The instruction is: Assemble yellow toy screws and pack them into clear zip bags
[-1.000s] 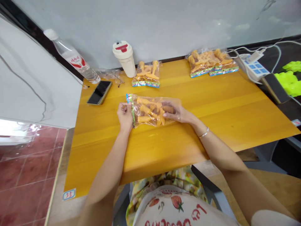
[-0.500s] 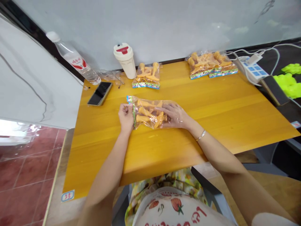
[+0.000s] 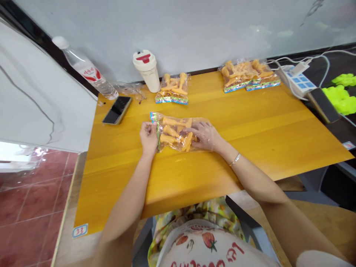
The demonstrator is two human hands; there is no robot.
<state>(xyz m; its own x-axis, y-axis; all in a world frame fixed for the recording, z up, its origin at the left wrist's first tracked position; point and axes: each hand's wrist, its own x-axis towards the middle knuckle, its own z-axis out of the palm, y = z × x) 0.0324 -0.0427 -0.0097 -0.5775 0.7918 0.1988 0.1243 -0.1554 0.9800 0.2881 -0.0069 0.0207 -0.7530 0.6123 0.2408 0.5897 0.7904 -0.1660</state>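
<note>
While well inside tabletop (image 3: 261,122) edges, left grip (image 3: 149,140) tight on bag (image 3: 172,121), right grip (image 3: 205,135) uncertain

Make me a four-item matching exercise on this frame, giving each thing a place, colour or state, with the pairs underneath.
1. left hand
2. phone
3. cup
4. power strip

A. cream-coloured, with a red patch on top
B. on the right, among white cables
C. pinching the printed edge of the plastic bag of orange pieces
D. lying flat near the bottle

Pairs: 1-C, 2-D, 3-A, 4-B
</note>
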